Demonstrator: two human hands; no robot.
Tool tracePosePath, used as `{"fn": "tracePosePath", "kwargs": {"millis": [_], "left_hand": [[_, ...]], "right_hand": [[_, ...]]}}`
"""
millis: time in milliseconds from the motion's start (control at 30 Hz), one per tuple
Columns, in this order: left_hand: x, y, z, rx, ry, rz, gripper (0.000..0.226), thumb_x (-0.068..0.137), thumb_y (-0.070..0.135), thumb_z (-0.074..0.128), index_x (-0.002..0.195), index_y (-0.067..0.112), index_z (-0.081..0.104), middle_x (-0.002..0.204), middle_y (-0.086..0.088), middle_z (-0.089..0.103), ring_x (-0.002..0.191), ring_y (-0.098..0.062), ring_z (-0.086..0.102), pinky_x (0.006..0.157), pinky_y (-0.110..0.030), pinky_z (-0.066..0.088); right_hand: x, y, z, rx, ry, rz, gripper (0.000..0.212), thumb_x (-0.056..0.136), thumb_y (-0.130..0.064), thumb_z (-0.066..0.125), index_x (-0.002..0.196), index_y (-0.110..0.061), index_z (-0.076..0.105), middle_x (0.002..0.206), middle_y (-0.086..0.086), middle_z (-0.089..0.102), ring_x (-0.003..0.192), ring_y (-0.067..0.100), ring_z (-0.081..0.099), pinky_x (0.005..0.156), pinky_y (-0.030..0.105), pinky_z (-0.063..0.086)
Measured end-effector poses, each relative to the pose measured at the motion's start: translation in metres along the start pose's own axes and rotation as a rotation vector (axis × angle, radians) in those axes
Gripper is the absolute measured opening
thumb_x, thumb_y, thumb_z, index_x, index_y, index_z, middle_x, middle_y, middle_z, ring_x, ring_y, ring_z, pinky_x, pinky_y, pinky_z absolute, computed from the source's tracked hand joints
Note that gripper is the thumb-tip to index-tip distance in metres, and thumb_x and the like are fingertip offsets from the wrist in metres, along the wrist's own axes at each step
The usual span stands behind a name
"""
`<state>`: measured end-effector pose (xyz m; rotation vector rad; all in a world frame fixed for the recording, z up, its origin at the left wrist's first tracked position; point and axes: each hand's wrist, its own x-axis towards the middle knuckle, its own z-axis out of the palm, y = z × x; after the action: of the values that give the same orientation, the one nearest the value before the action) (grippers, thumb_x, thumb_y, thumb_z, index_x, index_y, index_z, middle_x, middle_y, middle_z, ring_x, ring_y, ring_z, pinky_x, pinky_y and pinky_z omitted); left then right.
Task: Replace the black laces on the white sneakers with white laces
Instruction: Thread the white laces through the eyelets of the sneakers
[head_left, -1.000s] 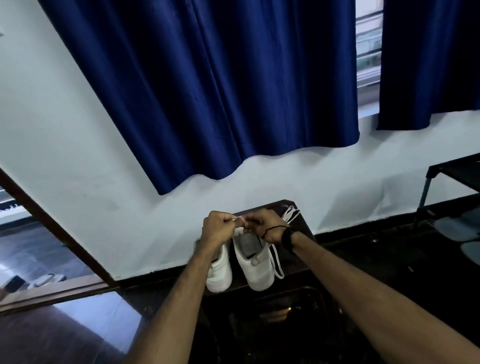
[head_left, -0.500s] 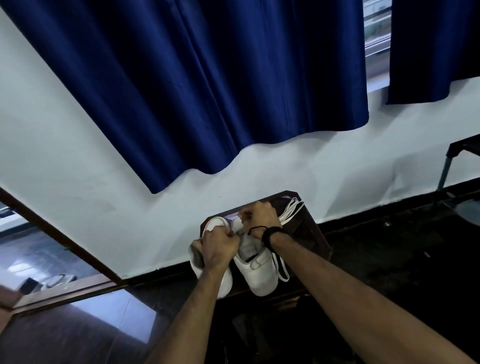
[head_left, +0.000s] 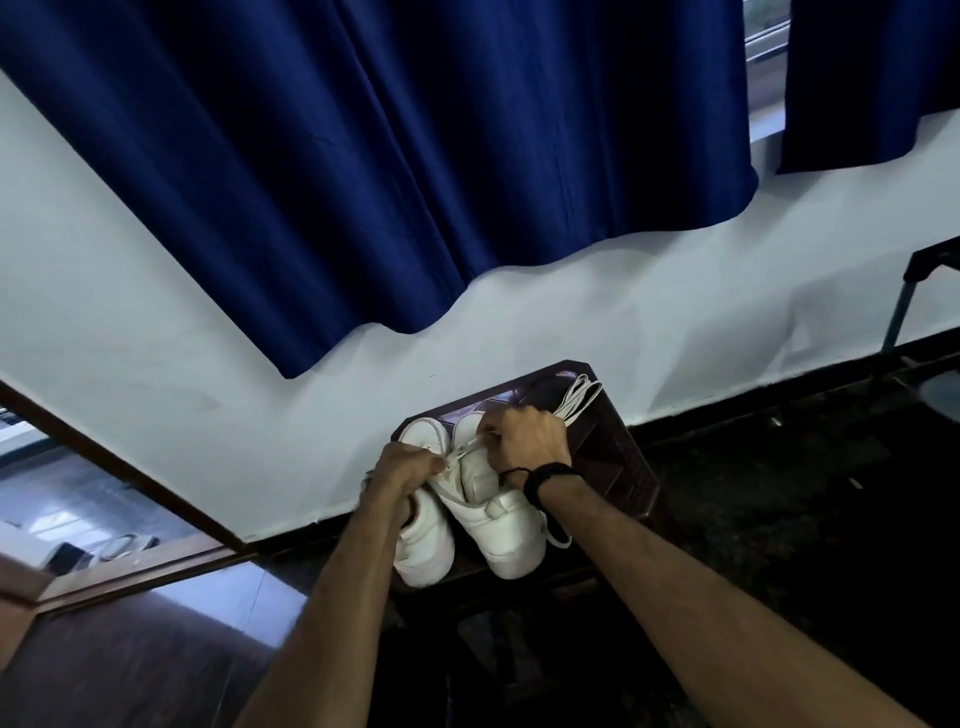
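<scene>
Since half a second ago your left hand (head_left: 402, 467) dropped lower. Both hands pinch the white lace (head_left: 464, 448) over the right sneaker (head_left: 493, 512); right hand (head_left: 524, 436) nearer its collar, shoe's long axis toward you.

Both my forearms bare to the frame edge, no sleeves. Right wrist: black band (head_left: 551, 475), snug, like a watch strap. Just beyond it toward my right hand (head_left: 524, 441), a thin black thread loop (head_left: 511, 474). Left hand (head_left: 402, 467) and wrist: nothing worn.
</scene>
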<state>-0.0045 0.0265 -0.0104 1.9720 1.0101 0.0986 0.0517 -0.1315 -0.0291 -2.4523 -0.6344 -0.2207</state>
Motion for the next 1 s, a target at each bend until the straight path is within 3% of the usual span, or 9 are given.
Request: {"fn": "tracePosePath", "kwargs": {"millis": [100, 233, 333, 400, 633, 767, 833, 933, 1000], "left_hand": [[0.005, -0.002, -0.003, 0.014, -0.015, -0.023, 0.035, 0.051, 0.012, 0.084, 0.082, -0.001, 0.075, 0.084, -0.018, 0.073, 0.079, -0.027, 0.068, 0.080, -0.042, 0.056], [0.008, -0.007, -0.002, 0.016, 0.036, -0.061, 0.049, 0.032, 0.030, 0.083, 0.074, 0.007, 0.075, 0.075, -0.012, 0.074, 0.077, -0.027, 0.071, 0.077, -0.041, 0.058], [-0.014, 0.003, -0.004, 0.022, 0.086, -0.056, 0.033, 0.045, 0.029, 0.086, 0.068, 0.010, 0.071, 0.067, -0.007, 0.069, 0.070, -0.023, 0.066, 0.068, -0.031, 0.051], [-0.019, 0.004, -0.003, 0.002, 0.087, -0.045, 0.026, 0.053, 0.026, 0.086, 0.067, 0.010, 0.071, 0.066, -0.007, 0.068, 0.069, -0.022, 0.065, 0.067, -0.031, 0.050], [-0.013, 0.001, -0.006, -0.032, 0.061, -0.044, 0.040, 0.049, 0.035, 0.081, 0.076, 0.008, 0.073, 0.080, -0.011, 0.074, 0.081, -0.025, 0.071, 0.081, -0.039, 0.056], [-0.022, 0.006, -0.008, -0.028, 0.052, -0.011, 0.018, 0.077, 0.023, 0.075, 0.072, 0.008, 0.067, 0.077, -0.011, 0.067, 0.076, -0.022, 0.063, 0.071, -0.030, 0.047], [-0.020, 0.004, -0.008, 0.017, 0.020, 0.010, 0.014, 0.081, 0.022, 0.073, 0.076, 0.009, 0.069, 0.078, -0.009, 0.067, 0.078, -0.020, 0.061, 0.071, -0.029, 0.046], [-0.012, -0.007, -0.004, 0.061, -0.020, 0.065, 0.019, 0.083, 0.014, 0.072, 0.065, 0.019, 0.069, 0.085, -0.009, 0.072, 0.080, -0.016, 0.060, 0.077, -0.028, 0.050], [-0.016, -0.010, -0.001, 0.109, 0.064, 0.105, 0.016, 0.083, 0.013, 0.070, 0.070, 0.022, 0.071, 0.092, -0.003, 0.073, 0.094, -0.020, 0.067, 0.088, -0.029, 0.052]], "right_hand": [[-0.004, -0.006, 0.003, -0.037, -0.029, -0.017, 0.022, 0.085, -0.032, 0.055, 0.101, -0.035, 0.069, 0.098, 0.000, 0.070, 0.093, 0.025, 0.066, 0.065, 0.028, 0.038], [-0.009, -0.011, 0.007, -0.070, -0.037, -0.051, 0.022, 0.087, -0.034, 0.054, 0.102, -0.032, 0.069, 0.096, 0.001, 0.070, 0.092, 0.025, 0.066, 0.070, 0.029, 0.045], [-0.012, -0.014, 0.006, -0.093, -0.038, -0.071, 0.022, 0.086, -0.033, 0.053, 0.100, -0.029, 0.069, 0.094, 0.001, 0.070, 0.090, 0.026, 0.066, 0.071, 0.031, 0.051], [-0.014, -0.017, 0.004, -0.103, -0.025, -0.083, 0.022, 0.087, -0.032, 0.052, 0.100, -0.028, 0.069, 0.094, 0.001, 0.070, 0.092, 0.025, 0.065, 0.067, 0.028, 0.044], [-0.019, -0.028, 0.000, -0.177, 0.014, -0.078, 0.024, 0.091, -0.030, 0.049, 0.104, -0.025, 0.068, 0.101, 0.002, 0.068, 0.096, 0.023, 0.064, 0.063, 0.027, 0.031], [-0.018, -0.030, 0.000, -0.186, -0.010, -0.091, 0.026, 0.089, -0.031, 0.048, 0.106, -0.025, 0.068, 0.102, 0.003, 0.069, 0.097, 0.024, 0.064, 0.066, 0.027, 0.034], [-0.018, -0.030, 0.001, -0.198, -0.017, -0.100, 0.026, 0.091, -0.030, 0.047, 0.107, -0.026, 0.067, 0.103, 0.002, 0.068, 0.097, 0.024, 0.063, 0.066, 0.028, 0.035], [-0.016, -0.030, 0.006, -0.207, -0.029, -0.088, 0.026, 0.092, -0.028, 0.046, 0.106, -0.025, 0.068, 0.102, 0.003, 0.069, 0.097, 0.025, 0.064, 0.072, 0.029, 0.041], [-0.014, -0.030, 0.010, -0.225, -0.034, -0.091, 0.026, 0.092, -0.028, 0.046, 0.105, -0.025, 0.069, 0.102, 0.003, 0.070, 0.097, 0.025, 0.065, 0.076, 0.030, 0.044]]}}
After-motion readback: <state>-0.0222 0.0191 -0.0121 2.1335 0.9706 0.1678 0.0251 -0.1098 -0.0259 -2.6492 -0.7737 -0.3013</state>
